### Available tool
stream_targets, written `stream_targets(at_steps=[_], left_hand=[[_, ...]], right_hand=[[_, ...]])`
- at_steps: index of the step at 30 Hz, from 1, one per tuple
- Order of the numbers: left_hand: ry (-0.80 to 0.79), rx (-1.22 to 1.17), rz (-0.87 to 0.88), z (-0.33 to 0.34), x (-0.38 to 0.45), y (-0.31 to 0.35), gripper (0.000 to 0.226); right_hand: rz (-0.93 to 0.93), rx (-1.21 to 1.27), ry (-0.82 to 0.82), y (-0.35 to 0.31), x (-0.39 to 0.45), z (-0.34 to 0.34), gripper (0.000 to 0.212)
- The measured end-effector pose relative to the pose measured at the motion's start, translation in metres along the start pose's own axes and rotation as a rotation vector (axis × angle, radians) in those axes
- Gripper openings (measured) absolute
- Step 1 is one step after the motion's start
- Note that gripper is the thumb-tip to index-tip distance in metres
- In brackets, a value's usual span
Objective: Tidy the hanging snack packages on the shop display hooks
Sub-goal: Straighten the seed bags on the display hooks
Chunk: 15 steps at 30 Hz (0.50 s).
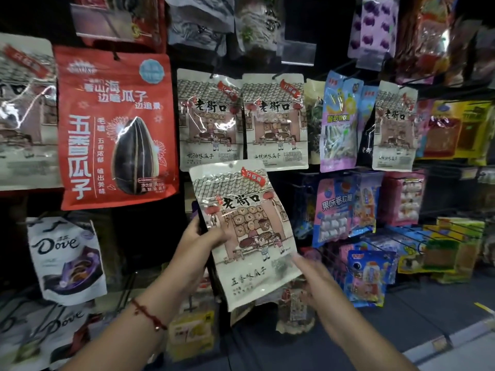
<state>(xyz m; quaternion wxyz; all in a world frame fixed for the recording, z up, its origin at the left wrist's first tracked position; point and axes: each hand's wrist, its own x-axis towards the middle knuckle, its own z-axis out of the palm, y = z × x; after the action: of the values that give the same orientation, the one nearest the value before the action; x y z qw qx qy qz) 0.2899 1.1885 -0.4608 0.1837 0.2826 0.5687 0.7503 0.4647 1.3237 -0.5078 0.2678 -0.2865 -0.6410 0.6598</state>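
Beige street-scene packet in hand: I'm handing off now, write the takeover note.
Left hand: grips the beige packet by its left edge.
Right hand: fingers at the packet's lower right edge; grip unclear.
Packet: off any hook, tilted, held below two matching packets hanging side by side. A third match hangs further right.
Done: packet taken in hand.
Left: probably hang it with its matches, then straighten the rest.
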Motion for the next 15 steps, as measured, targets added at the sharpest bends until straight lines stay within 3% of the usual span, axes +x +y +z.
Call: stream_targets(at_steps=[2,4,7,9,10,12,15], left_hand=[[-0.021,-0.018,-0.011,-0.002,0.008,0.009,0.068],[-0.039,-0.021,-0.026,-0.001,0.011,0.018,0.087],[-0.047,-0.015,-0.004,0.004,0.015,0.026,0.038],[-0.045,-0.026,0.011,0.006,0.019,0.026,0.031],[-0.047,-0.015,0.031,0.008,0.02,0.027,0.033],[-0.024,0.052,0.085,0.009,0.023,0.03,0.045],[-0.065,0.224,0.166,0.006,0.024,0.035,0.094]], right_hand=[[-0.076,-0.086,-0.015,-0.023,0.004,-0.003,0.102],[-0.128,-0.116,-0.08,-0.044,0.008,-0.003,0.092],[-0.088,-0.032,-0.224,-0.069,0.015,0.001,0.038],[-0.057,0.029,-0.232,-0.074,0.02,0.004,0.019],[-0.055,0.043,-0.213,-0.075,0.024,0.006,0.021],[-0.029,0.099,-0.158,-0.073,0.033,0.006,0.034],[-0.053,0.116,-0.117,-0.082,0.033,0.004,0.021]])
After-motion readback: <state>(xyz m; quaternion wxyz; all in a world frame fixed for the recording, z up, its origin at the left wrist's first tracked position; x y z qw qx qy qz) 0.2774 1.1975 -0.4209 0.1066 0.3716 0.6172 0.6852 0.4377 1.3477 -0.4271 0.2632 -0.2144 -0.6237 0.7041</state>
